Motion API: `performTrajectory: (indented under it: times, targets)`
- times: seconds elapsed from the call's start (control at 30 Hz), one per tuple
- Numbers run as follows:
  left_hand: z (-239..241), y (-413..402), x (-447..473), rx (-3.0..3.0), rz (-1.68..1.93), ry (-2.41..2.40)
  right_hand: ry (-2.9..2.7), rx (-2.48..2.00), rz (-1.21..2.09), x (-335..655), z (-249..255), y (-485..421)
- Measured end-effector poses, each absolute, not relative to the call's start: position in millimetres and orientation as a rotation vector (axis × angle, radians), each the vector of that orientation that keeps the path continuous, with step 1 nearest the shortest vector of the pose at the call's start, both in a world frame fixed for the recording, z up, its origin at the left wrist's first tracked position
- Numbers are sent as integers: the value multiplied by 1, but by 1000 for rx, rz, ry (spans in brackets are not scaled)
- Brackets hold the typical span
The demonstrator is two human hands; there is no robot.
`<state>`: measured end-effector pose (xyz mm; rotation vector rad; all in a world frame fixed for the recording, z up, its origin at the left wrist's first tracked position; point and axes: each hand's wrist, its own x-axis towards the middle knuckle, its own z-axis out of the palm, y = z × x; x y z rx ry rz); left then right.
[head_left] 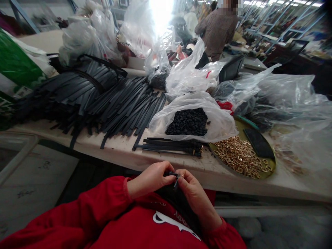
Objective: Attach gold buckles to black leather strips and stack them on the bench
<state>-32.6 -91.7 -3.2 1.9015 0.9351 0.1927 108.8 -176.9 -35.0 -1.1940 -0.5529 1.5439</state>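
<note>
Close to my body, in front of the table edge, both hands meet at the fingertips. My left hand is closed, pinching a black strap between thumb and fingers. My right hand is closed on a small shiny metal buckle at the strap's end; the fingers partly cover it. Just beyond the hands lies a small stack of black straps with gold buckles at their right ends. A round tray to the right bears a heap of gold buckles and a dark flat block.
An open plastic bag of small black pieces sits mid-table. Large bundles of black strips spread over the left side. More clear plastic bags crowd the right. A person stands in the background.
</note>
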Motion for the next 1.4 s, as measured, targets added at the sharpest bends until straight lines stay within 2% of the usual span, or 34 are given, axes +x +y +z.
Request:
performTrajectory:
  times: [0.27,0.4,0.67,0.9,1.03,1.23,1.4]
  targets:
    - [-13,-87,-29,1445,129,715,-743,-1587,1010,117,-46,-168]
    - [-17,-86,-28,1312,78,718,-889,-1585,1229,121,-42,-172]
    - [-19,-91,-21,932,126,722,-540,-1362,1615,121,-43,-173]
    - [-20,-98,-30,1031,7,766,-1278,-1764,1127,122,-39,-184]
    - [-18,-105,-33,1096,-22,802,-1366,-1700,1171,123,-38,-190]
    - [-21,-118,-34,1196,61,774,-1141,-1500,1401,119,-34,-200]
    - [-13,-117,-38,1429,-47,741,-1103,-1535,1233,110,-39,-211]
